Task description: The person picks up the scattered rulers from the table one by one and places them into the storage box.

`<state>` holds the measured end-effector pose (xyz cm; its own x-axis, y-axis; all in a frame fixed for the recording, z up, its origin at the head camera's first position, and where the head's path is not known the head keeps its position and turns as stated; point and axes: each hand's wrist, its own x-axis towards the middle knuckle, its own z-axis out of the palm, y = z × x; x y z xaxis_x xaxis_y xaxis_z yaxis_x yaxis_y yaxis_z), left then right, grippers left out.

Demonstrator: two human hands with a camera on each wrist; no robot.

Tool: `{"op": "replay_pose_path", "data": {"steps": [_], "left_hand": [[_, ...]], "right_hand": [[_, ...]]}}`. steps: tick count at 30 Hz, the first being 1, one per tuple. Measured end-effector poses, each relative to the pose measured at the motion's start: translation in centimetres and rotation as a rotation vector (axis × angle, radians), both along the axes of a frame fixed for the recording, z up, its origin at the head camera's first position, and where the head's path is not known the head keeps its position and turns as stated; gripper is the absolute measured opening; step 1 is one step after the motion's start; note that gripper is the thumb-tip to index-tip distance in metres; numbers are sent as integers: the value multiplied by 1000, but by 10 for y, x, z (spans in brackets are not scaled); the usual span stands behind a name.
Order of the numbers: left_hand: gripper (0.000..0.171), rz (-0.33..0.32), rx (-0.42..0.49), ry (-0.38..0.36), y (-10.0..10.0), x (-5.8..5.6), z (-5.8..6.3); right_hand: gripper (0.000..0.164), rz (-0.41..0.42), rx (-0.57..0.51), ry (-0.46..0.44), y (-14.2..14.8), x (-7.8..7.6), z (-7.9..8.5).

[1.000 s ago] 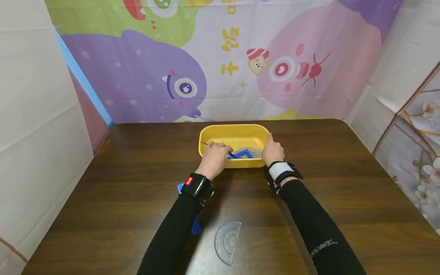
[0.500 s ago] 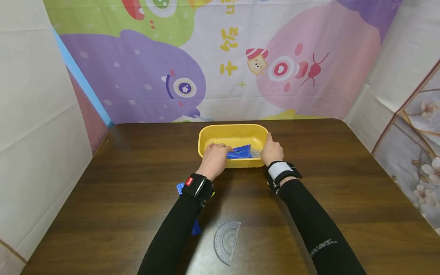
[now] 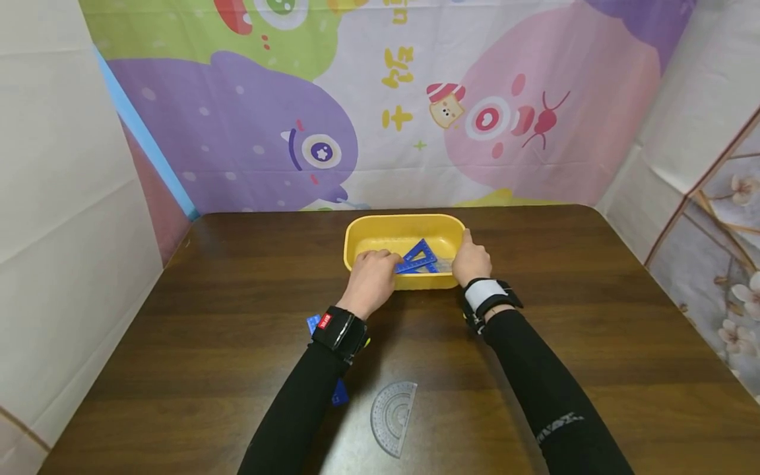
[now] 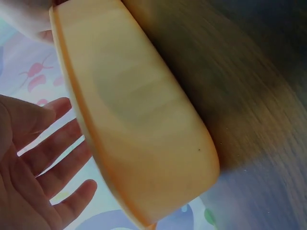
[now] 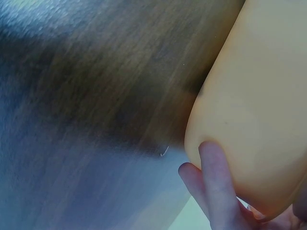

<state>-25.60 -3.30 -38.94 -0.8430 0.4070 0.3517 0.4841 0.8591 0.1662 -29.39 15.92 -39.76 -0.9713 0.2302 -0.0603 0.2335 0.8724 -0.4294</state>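
Note:
My left hand reaches over the front rim of a yellow plastic tub, fingertips beside a blue set square inside. In the left wrist view, loosely spread fingers pass behind the tub's rim, and nothing shows between them. My right hand grips the tub's right end, its fingers against the outside wall. Under the set square lies more blue plastic, with a clear plastic piece near the tub's right end. The left hand hides the tub's front left inside.
A clear protractor lies on the brown wooden table nearer to me. My left sleeve partly covers a blue plastic piece on the table. Behind the table's far edge hangs a cartoon cloth.
The dark thin thing at the left hand a second ago no longer shows. The blue set square has come into view and turned in the tub. The right hand keeps its place.

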Motion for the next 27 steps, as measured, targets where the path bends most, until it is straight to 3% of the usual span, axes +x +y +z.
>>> {"op": "replay_pose_path", "data": {"steps": [6,22,27], "left_hand": [[20,-24,48,18,1,10,7],[11,-73,-26,68,0,45,13],[9,-79,-44,36,-1,55,15]], "right_hand": [[60,-2,-5,5,1,-2,-2],[61,2,-17,-23,2,-3,-5],[62,-3,-15,-31,1,-3,-3]]}}
